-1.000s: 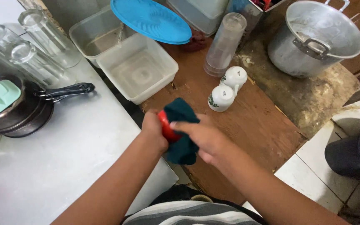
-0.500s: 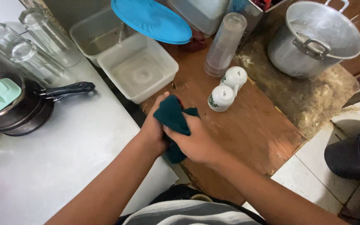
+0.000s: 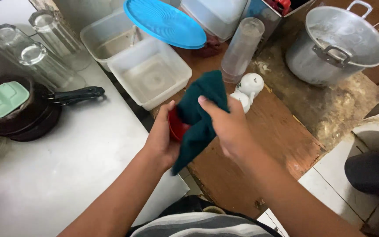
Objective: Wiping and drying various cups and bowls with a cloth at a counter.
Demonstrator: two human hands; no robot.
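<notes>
A white counter meets a worn wooden table. On the wood stand a lidded metal pot, a blue plate over clear tubs, a clear tumbler and two white shakers. Above the seam, the right hand pinches a dark green cloth against a small red dish gripped by the left hand.

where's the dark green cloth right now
In the head view, near centre, the dark green cloth is pinched in the right hand and draped over a red object in the left hand.
</notes>
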